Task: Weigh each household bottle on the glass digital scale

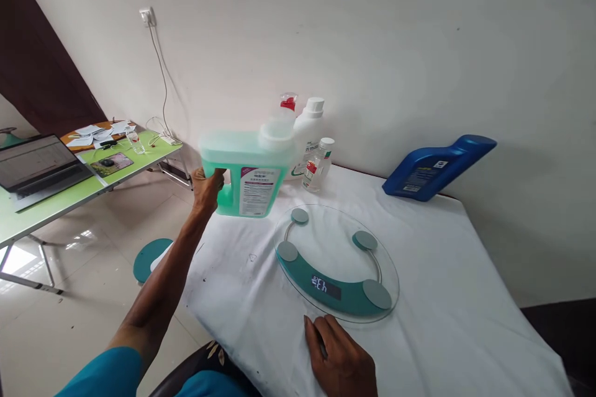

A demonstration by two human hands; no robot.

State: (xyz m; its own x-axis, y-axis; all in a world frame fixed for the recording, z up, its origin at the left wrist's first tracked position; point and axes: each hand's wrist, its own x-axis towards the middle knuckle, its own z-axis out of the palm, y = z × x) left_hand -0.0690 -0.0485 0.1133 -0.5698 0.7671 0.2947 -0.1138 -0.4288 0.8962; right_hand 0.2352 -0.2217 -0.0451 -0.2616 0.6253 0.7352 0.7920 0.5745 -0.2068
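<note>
My left hand [205, 189] is closed around the handle of a translucent jug of green liquid [228, 158]. The labelled jug is held near the table's left edge, beyond and left of a round glass scale [333, 260]. On the scale's teal band a small display [326, 286] shows lit digits, and nothing stands on the glass. My right hand [342, 356] rests on the white cloth just in front of the scale, its fingers curled in with nothing visible in them.
Behind the jug stand a white bottle [307, 130], a bottle with a red top [288, 101] and a small clear bottle [318, 164]. A blue bottle [431, 167] is at the back right. Left are a green table [125, 170], a laptop [41, 167] and a teal stool [151, 255].
</note>
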